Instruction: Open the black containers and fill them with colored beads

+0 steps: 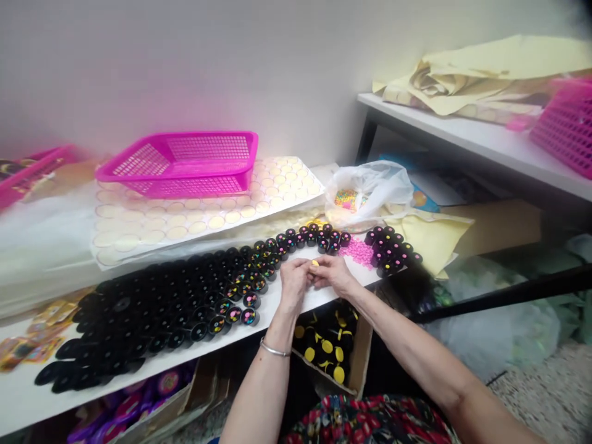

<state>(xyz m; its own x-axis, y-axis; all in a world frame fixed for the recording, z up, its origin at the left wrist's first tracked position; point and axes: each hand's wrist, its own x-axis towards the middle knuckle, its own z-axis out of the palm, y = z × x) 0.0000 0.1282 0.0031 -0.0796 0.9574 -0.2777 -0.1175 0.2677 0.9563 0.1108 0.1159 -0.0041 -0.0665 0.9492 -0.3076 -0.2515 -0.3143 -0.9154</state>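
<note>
My left hand and my right hand meet over the front edge of a white shelf. Their fingers are pinched together on a small round yellow piece held between them. Just left of the hands lie several rows of small black round containers; those nearest my hands hold coloured beads. More black containers sit to the right, beside a patch of pink beads.
A pink mesh basket rests on a white sheet of round stickers behind. A plastic bag with coloured beads lies at the right. Below the shelf a cardboard box holds black and yellow items. A higher shelf carries yellow paper.
</note>
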